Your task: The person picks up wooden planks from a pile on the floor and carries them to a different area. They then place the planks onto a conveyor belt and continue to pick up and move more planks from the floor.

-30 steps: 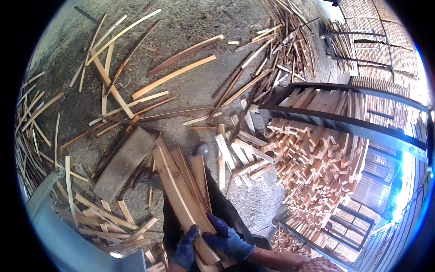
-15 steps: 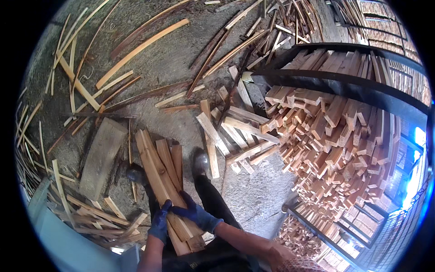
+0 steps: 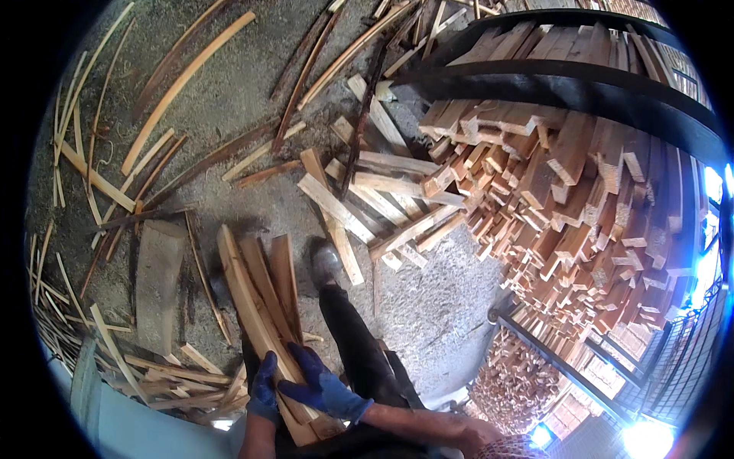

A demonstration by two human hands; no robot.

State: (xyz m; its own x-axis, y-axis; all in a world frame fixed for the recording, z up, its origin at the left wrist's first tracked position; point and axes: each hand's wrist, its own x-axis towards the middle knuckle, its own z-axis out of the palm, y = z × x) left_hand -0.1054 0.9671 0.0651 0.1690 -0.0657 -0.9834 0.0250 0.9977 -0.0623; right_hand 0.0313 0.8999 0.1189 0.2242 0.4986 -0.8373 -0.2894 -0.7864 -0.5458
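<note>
A bundle of several pale wooden boards (image 3: pixel 258 306) slants in front of my legs, its far ends fanned apart above the floor. My left hand (image 3: pixel 264 392), in a blue glove, wraps the left side of the bundle near its close end. From the right, my gloved right hand (image 3: pixel 325 389) grips the same boards, its thumb and fingers spread across them. The palms and undersides of the boards are hidden. The bundle's near end rests close to my body.
At the right, a large stack of cut boards (image 3: pixel 566 199) sits in a dark metal rack (image 3: pixel 535 76). Loose boards (image 3: pixel 336 203) lie before it. Thin strips (image 3: pixel 187 84) litter the concrete floor. Left of my feet is a wide plank (image 3: pixel 159 283), with scrap wood (image 3: pixel 180 382) nearer.
My view has turned toward the right, so the stack looms larger and the floor pieces have shifted left. Both hands keep hold of the boards, whose far ends now look more upright.
</note>
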